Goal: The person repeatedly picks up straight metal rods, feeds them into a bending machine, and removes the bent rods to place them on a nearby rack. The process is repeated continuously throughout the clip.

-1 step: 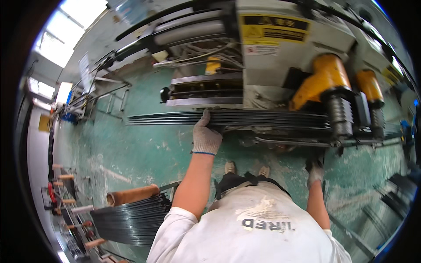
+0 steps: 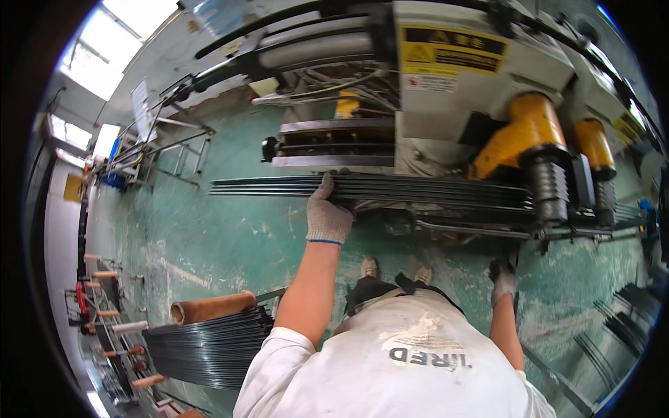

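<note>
My left hand (image 2: 330, 216), in a pale knitted glove with a blue cuff, is closed around a bundle of long thin black strips (image 2: 428, 190). The thumb lies over the top and the fingers go out of sight beneath. The bundle stretches level in front of me, and its right end reaches the ribbed metal rollers (image 2: 547, 191) under the orange housings (image 2: 526, 132) of a machine. Low on the right, my right hand (image 2: 503, 282), also gloved, hangs beside a dark upright part below the machine's edge. Its fingers are dark and hard to make out.
The machine's grey body (image 2: 446, 97) with a warning label fills the far side. A metal bar (image 2: 474, 228) runs along its near edge. At lower left, many black strips (image 2: 202, 348) lie on a rack beside a brown tube (image 2: 212, 307). More strips (image 2: 620, 327) lie at right.
The machine and strips sit slightly farther right in the picture. My left hand keeps its grip on the strips, and my right hand stays low beside the machine.
</note>
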Motion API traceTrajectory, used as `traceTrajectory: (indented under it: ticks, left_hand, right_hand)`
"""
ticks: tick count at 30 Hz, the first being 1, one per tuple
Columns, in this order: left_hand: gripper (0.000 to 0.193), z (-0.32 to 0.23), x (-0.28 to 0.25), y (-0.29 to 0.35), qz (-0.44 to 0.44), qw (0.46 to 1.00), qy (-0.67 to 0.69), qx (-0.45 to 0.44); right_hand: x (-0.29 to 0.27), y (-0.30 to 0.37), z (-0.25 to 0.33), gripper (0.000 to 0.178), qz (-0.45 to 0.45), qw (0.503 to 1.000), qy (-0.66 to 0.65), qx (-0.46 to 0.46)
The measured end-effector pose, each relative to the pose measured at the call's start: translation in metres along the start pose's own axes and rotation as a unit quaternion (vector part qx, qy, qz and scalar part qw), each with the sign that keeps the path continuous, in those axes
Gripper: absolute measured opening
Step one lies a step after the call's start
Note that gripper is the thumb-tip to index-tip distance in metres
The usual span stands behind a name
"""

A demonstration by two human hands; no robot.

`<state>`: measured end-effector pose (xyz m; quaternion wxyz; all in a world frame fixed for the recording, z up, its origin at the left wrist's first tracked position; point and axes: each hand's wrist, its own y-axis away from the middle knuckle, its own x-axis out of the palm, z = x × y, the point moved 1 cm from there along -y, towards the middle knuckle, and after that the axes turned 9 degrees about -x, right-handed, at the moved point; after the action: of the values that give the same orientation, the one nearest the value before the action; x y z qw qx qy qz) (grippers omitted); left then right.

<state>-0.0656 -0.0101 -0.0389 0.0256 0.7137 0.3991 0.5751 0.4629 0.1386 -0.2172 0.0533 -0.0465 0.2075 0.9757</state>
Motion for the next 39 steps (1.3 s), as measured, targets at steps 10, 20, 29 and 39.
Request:
traceTrajectory:
  ticks: [10, 20, 29, 39]
  left_hand:
    - [0.032, -0.299, -0.119, -0.016, -0.04, 0.99, 0.002, 0.135]
    - [0.03, -0.347, -0.135, -0.018, 0.016, 0.981, -0.145, 0.126]
    - [0.046, -0.356, -0.15, 0.001, -0.023, 0.941, -0.316, 0.123]
    - [0.066, -0.328, -0.14, 0.007, -0.047, 0.975, -0.154, 0.154]
  right_hand:
    - [-0.028, 0.082, -0.164, 0.027, -0.06, 0.981, 0.091, 0.159]
    - [-0.009, 0.133, -0.174, 0.039, -0.005, 0.925, 0.367, 0.099]
    - [0.02, 0.147, -0.104, 0.041, -0.018, 0.946, 0.302, 0.12]
    - [0.046, 0.061, -0.061, 0.051, 0.118, 0.886, 0.44, 0.088]
